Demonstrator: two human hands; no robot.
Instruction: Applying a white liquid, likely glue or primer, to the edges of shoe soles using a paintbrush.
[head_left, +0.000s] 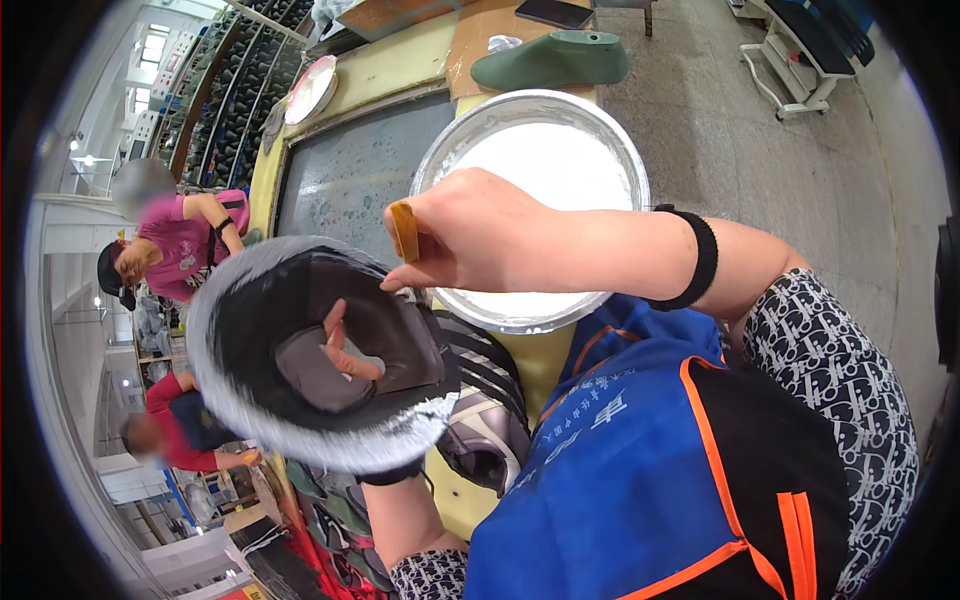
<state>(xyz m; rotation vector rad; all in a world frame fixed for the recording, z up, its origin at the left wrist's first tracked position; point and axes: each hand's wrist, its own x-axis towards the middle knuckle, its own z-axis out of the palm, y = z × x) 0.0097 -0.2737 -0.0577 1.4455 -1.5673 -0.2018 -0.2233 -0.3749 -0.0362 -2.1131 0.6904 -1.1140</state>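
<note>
My left hand [350,350] holds up a dark shoe upper [410,330] with a wide whitish-grey rim. Its fingers show through the opening in the middle, while the palm is hidden behind the upper. My right hand [480,230] is closed around a flat yellow-brown piece [404,232], like a wooden handle; its other end is out of sight. This hand is over the left part of a round metal basin [640,180] of white paste [540,165], close beside the upper's edge.
A green shoe last [555,62] lies beyond the basin on the yellowish bench [410,65]. Grey shoes with pale straps [490,420] sit under the upper. At the left are two people [175,240]. A wheeled stand [800,60] is at the far right.
</note>
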